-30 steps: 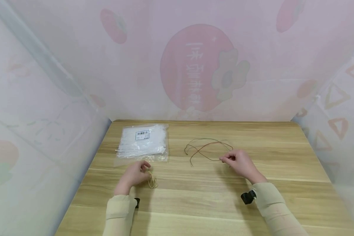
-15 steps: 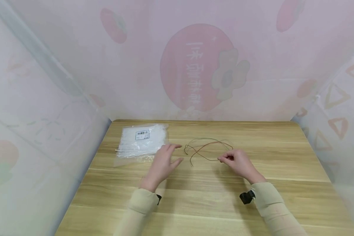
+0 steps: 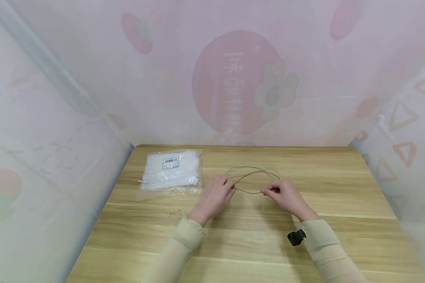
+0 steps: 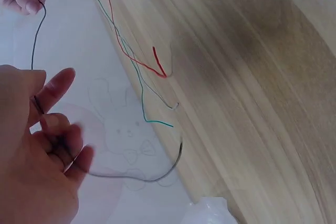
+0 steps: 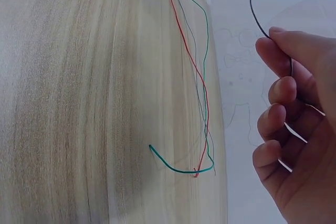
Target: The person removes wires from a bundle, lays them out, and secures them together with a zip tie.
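Observation:
My right hand (image 3: 288,196) pinches a black wire (image 5: 252,9) between thumb and forefinger, its other fingers curled loosely. My left hand (image 3: 214,196) is to its left and holds the same wire, with a short stretch strung between the two hands. In the left wrist view, the black wire's free end curves out past the left fingers (image 4: 55,124). Just beyond the hands, a red wire (image 5: 189,48) and a green wire (image 5: 206,30) lie crossed on the table. By the left cuff lies a yellow wire (image 3: 178,214), partly hidden by the sleeve.
A clear bag (image 3: 171,177) of thin white strips with a barcode label lies at the table's back left. The wooden table (image 3: 322,169) is bounded by printed cloth walls (image 3: 163,98) at the back and both sides.
My left hand has left the yellow wire, moved right past the bag and taken hold of the black wire. The right hand has stayed almost still, pinching the black wire throughout.

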### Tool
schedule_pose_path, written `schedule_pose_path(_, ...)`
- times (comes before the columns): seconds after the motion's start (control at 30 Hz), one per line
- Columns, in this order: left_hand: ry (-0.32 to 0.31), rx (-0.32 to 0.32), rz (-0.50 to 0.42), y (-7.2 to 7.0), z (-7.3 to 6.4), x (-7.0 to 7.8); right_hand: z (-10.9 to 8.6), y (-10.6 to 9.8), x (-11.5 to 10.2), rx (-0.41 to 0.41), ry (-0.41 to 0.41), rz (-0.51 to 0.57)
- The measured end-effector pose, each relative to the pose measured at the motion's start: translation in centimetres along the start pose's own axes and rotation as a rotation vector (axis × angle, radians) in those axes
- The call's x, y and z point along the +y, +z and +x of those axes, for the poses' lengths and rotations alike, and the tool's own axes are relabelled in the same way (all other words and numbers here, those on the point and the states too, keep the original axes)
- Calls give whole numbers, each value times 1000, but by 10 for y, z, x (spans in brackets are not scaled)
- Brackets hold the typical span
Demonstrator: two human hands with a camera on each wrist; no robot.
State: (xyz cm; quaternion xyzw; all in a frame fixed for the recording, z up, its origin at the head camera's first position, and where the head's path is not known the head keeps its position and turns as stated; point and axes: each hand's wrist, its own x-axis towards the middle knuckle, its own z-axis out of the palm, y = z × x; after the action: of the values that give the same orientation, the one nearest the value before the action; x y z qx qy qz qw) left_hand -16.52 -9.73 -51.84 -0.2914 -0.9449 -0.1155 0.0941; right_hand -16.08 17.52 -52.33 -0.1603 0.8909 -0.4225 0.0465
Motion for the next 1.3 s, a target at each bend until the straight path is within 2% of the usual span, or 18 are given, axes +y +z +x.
schedule_pose_path(0.07,5,-10,-41,0,0,3,0,1,-1,13,-25,-67)
schedule_pose_path(0.2,5,-42,-118,0,0,13,1,5,-9,50,-114,-288)
schedule_pose_path(0.27,26,-49,-136,2,1,18,2,9,-15,51,-172,-341)
schedule_pose_path(0.33,50,-41,-137,4,2,23,3,14,-23,30,-208,-297)
schedule_pose_path(0.4,62,-11,-127,5,4,28,4,18,-29,-6,-219,-198)
schedule_pose_path(0.5,50,41,-126,7,7,33,5,21,-35,-51,-191,-72)
schedule_pose_path(0.57,35,74,-130,7,7,34,5,22,-36,-65,-167,-53)
schedule_pose_path(0.67,12,108,-132,6,7,33,5,20,-35,-77,-142,-58)
schedule_pose_path(0.8,-60,144,-117,3,6,30,3,16,-30,-73,-119,-102)
schedule_pose_path(0.93,-107,171,-63,3,8,30,3,15,-27,-31,-145,-179)
schedule_pose_path(1.07,-123,192,-40,4,10,31,4,14,-26,8,-155,-219)
schedule_pose_path(1.17,-128,191,-63,4,9,29,3,9,-23,30,-98,-225)
schedule_pose_path(1.3,-113,155,-98,2,7,24,1,0,-17,33,-36,-208)
